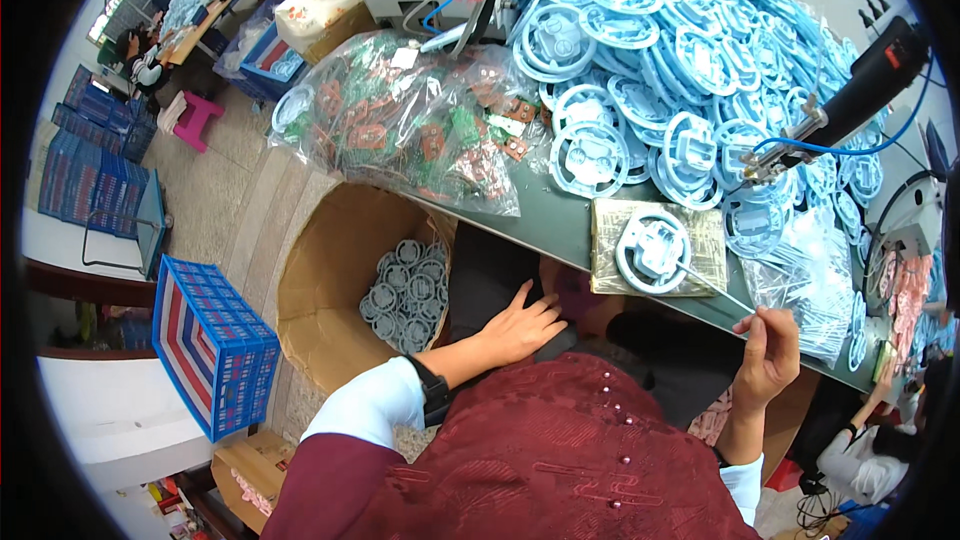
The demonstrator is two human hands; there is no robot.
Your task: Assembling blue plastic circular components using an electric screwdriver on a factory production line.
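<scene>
My right hand (768,355) pinches the end of a thin pale stick (722,291) between thumb and fingers. The stick's other end reaches a light-blue ring-shaped plastic part (653,252), like a small toy steering wheel, lying on a square tape-covered board (606,230) at the bench's near edge. Whether stick and part are joined, I cannot tell. My left hand (520,327) lies over my lap below the bench edge, fingers spread and holding nothing.
A heap of light-blue parts (690,40) covers the back of the bench. A clear bag of circuit boards (420,130) lies left; a bag of sticks (805,290) lies right. A black tool with a blue hose (860,90) overhangs the bench. A carton (330,270) holds grey ring-shaped parts.
</scene>
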